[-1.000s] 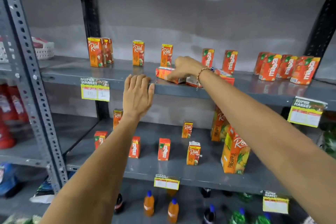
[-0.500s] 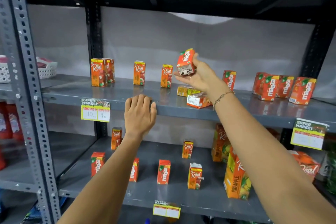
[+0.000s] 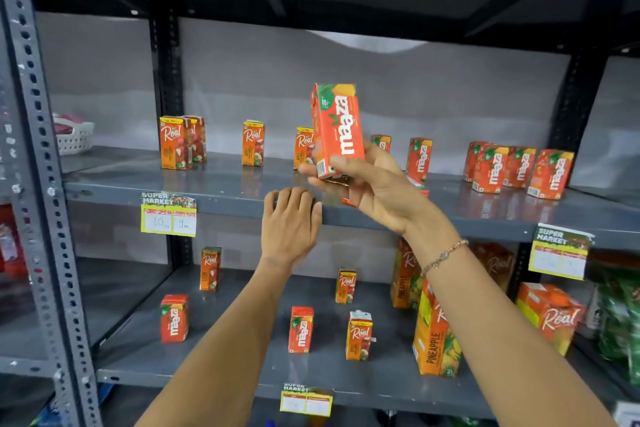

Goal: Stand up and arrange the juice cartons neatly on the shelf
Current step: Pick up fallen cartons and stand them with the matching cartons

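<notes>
My right hand (image 3: 374, 185) holds a small red Maaza juice carton (image 3: 338, 128) upright by its lower end, above the front of the middle shelf (image 3: 221, 189). My left hand (image 3: 289, 224) rests flat on that shelf's front edge, fingers together, holding nothing. On the shelf stand several Real cartons (image 3: 175, 143) at left and several Maaza cartons (image 3: 519, 168) at right. A fallen carton (image 3: 419, 185) lies partly hidden behind my right hand.
The lower shelf (image 3: 242, 371) carries scattered small cartons (image 3: 300, 329) and large pineapple cartons (image 3: 434, 340). Price labels (image 3: 168, 215) hang on the shelf edges. A white basket (image 3: 74, 137) sits at far left behind a perforated grey upright (image 3: 41, 184).
My right hand picked a Maaza carton up from the shelf and turned it from tilted to upright. The camera rose. My left hand stayed on the shelf edge.
</notes>
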A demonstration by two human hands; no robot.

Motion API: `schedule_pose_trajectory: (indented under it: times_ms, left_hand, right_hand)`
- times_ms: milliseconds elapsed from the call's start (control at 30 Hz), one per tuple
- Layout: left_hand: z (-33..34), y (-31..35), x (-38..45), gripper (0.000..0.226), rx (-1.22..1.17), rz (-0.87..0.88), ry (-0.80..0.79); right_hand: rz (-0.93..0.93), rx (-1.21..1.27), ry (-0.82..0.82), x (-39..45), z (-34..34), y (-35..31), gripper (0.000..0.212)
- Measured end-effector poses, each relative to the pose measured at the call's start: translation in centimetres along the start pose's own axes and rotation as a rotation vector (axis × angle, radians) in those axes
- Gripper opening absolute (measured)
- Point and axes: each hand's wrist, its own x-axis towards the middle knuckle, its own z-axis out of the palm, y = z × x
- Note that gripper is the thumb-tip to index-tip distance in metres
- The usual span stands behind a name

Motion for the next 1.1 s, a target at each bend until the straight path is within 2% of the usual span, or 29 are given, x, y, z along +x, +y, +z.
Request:
schedule_pose_trajectory:
  times_ms: [133,233,367,467,533,600,700,767,833,900,967,1100]
  left_hand:
    - [-0.3,0.3,0.0,0.054,0.002,0.007,0.031]
    - [-0.3,0.3,0.0,0.056,-0.007,-0.007,-0.002]
    - [-0.3,0.0,0.1,0.057,-0.061,-0.026,-0.064]
    - [-0.1,-0.1,0.0,0.057,-0.066,-0.019,-0.069]
    - [-0.1,-0.1,0.0,0.056,-0.057,-0.017,-0.058]
    - [0.0,-0.1,0.0,0.055,-0.054,-0.019,-0.044]
    - [0.4,-0.1,-0.1,0.053,-0.048,-0.015,-0.012]
    - [0.7,-0.1,-0.1,0.053,-0.038,-0.012,0.004]
    - [0.8,-0.1,-0.1,0.054,-0.022,-0.006,0.022]
    - [1.0,-0.1,-0.2,0.054,-0.004,0.007,0.051]
    - [1.2,-0.1,-0.2,0.054,0.007,0.018,0.087]
    - [1.5,-0.2,-0.2,0.054,0.024,0.022,0.12]
  right_hand:
    - [-0.039,-0.033,-0.096,-2.4,1.3,-0.4,0.035]
    - [-0.028,-0.032,-0.069,-2.7,1.7,-0.7,0.037]
    - [-0.098,0.096,0.186,-0.6,-1.6,-1.3,0.031]
    - [-0.082,0.06,0.421,0.9,-6.6,-2.6,0.043]
    - [-0.045,-0.044,0.541,1.1,-10.2,-3.7,0.041]
    - [-0.014,-0.267,0.658,1.1,-13.6,-4.4,0.035]
    - [0.028,-0.6,0.813,1.5,-18.0,-4.9,0.05]
    - [0.059,-0.741,0.869,2.0,-20.4,-4.7,0.046]
    - [0.126,-0.868,0.862,2.5,-22.3,-4.1,0.044]
    - [0.228,-0.978,0.815,2.9,-23.3,-3.5,0.061]
    - [0.325,-1.082,0.747,3.4,-23.6,-3.1,0.067]
    - [0.396,-1.221,0.636,4.5,-23.3,-2.6,0.055]
